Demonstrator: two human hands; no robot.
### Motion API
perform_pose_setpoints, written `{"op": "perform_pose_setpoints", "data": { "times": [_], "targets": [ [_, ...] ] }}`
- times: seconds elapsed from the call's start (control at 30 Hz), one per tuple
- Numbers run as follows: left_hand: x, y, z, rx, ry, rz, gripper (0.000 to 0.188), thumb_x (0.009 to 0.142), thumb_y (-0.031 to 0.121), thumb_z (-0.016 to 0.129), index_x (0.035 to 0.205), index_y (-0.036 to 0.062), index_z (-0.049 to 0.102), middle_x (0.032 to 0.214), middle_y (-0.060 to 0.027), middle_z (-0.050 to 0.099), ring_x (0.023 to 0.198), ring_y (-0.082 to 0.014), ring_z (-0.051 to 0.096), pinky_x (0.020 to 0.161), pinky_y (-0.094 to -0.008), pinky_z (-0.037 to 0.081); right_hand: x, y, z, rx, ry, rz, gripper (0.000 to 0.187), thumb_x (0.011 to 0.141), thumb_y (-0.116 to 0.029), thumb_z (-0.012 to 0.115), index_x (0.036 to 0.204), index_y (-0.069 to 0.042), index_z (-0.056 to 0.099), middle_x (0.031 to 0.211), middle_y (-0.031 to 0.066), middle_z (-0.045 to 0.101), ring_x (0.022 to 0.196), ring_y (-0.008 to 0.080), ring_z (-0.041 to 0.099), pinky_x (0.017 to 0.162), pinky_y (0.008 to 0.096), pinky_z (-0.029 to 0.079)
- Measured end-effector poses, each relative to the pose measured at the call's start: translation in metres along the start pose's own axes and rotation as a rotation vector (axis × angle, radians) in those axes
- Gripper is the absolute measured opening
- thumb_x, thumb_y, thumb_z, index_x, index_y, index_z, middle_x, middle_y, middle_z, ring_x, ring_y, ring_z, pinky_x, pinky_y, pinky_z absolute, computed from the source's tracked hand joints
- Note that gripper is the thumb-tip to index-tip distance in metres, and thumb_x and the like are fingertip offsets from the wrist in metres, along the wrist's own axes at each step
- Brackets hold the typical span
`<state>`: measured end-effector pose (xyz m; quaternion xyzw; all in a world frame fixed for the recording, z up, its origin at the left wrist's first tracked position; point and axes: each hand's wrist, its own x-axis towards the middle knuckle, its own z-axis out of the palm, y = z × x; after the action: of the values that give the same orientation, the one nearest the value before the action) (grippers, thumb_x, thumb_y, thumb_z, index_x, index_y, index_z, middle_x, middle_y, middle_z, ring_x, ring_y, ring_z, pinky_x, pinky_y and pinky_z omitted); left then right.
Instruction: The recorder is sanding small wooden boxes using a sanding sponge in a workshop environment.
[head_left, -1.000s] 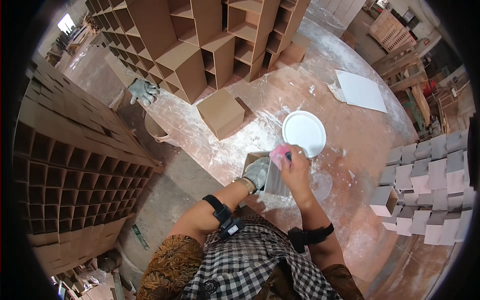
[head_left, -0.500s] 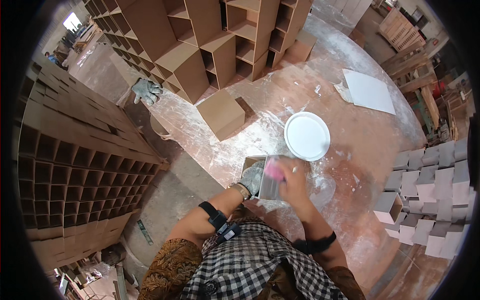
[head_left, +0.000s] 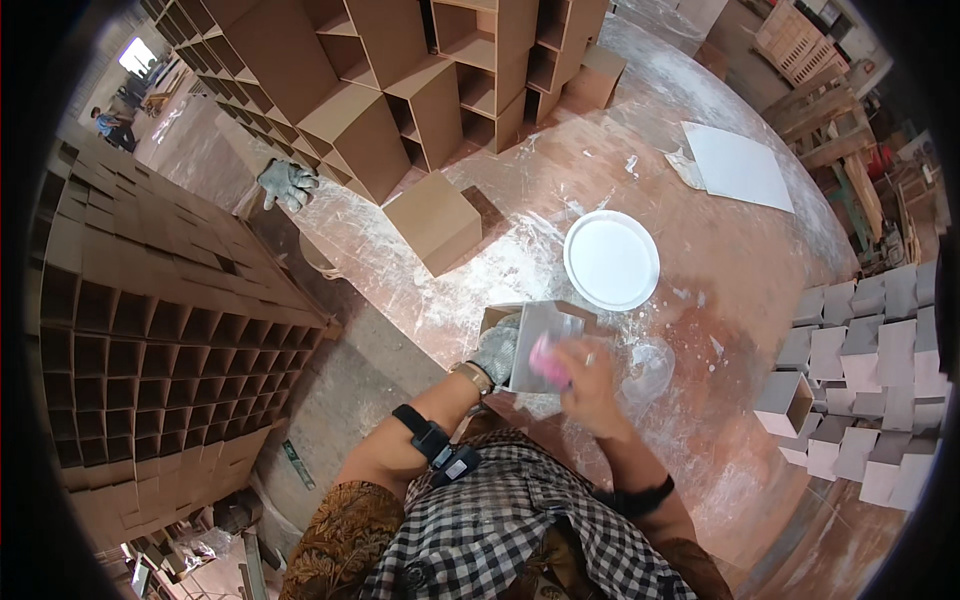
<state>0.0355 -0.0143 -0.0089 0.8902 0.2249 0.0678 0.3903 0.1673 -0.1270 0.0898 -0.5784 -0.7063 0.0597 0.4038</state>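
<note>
My left hand (head_left: pixel 497 355), in a grey knit glove, is inside or against the open end of a small box (head_left: pixel 562 322) and grips it; part of the fingers is hidden. The box lies tilted in front of my apron, its upper face wet-looking and greyish white. My bare right hand (head_left: pixel 592 388) is closed round a pink sponge (head_left: pixel 547 360), which presses on that face. Just beyond the box stands a shallow round white dish (head_left: pixel 570 262). A plain brown box (head_left: pixel 435 222) sits farther off to the left on the table.
Stacked brown open boxes (head_left: pixel 365 140) rise at the table's far side. A loose grey glove (head_left: pixel 288 184) lies by the left edge. White-coated boxes (head_left: pixel 860 345) are piled at right, near a white sheet (head_left: pixel 740 167). More boxes (head_left: pixel 170 360) stand stacked on the left.
My right hand has drawn the sponge slightly down the box's face, toward me. The box is tilted a little differently, showing more of its upper face.
</note>
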Motion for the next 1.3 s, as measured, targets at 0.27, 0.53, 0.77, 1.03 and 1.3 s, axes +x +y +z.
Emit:
{"op": "perform_pose_setpoints", "data": {
  "times": [0.27,0.53,0.77,1.03,1.3],
  "targets": [
    [-0.002,-0.023,0.017,-0.151,-0.023,-0.023,0.045,0.081,0.032,0.054,0.116,0.0034,0.053,0.116,-0.0193,0.054,0.107,-0.0316,0.052,0.094,-0.0385,0.039,0.0,0.056,0.014,0.005,0.093,0.196,0.044,0.059,0.009,0.047,0.1,-0.004,0.058,0.099,0.0151,0.058,0.092,0.0335,0.053,0.078,0.0427,0.042],
    [-0.007,0.005,-0.009,0.035,-0.088,-0.129,0.052,0.079,0.035,0.059,0.122,0.0072,0.05,0.123,-0.0149,0.051,0.113,-0.03,0.048,0.096,-0.0379,0.037,-0.056,0.011,0.011,-0.016,0.069,0.058,0.049,0.056,0.003,0.05,0.102,-0.01,0.059,0.101,0.0097,0.057,0.089,0.0288,0.05,0.077,0.0383,0.037],
    [-0.008,0.0,0.0,0.013,0.069,-0.072,0.04,0.082,0.031,0.054,0.114,0.0065,0.056,0.115,-0.0167,0.056,0.105,-0.0307,0.053,0.09,-0.0381,0.042,-0.015,0.066,0.017,0.062,0.202,0.189,0.044,0.062,0.004,0.053,0.103,-0.008,0.059,0.103,0.0125,0.056,0.09,0.0306,0.051,0.083,0.0409,0.037],
    [-0.01,-0.037,0.029,0.024,0.157,-0.012,0.039,0.082,0.031,0.054,0.113,0.0065,0.056,0.114,-0.0166,0.057,0.104,-0.0299,0.054,0.089,-0.0384,0.042,-0.068,0.005,0.014,0.013,0.097,0.073,0.044,0.06,0.006,0.05,0.102,-0.007,0.058,0.101,0.0095,0.058,0.088,0.0318,0.052,0.079,0.0416,0.037],
    [0.003,0.001,0.007,-0.086,0.079,-0.082,0.035,0.081,0.03,0.056,0.106,0.0063,0.058,0.106,-0.0166,0.06,0.099,-0.031,0.056,0.084,-0.0387,0.045,0.002,0.043,0.013,0.023,0.201,0.228,0.05,0.056,0.008,0.047,0.103,-0.007,0.058,0.101,0.0116,0.058,0.087,0.0332,0.051,0.078,0.0437,0.037]
  ]
}}
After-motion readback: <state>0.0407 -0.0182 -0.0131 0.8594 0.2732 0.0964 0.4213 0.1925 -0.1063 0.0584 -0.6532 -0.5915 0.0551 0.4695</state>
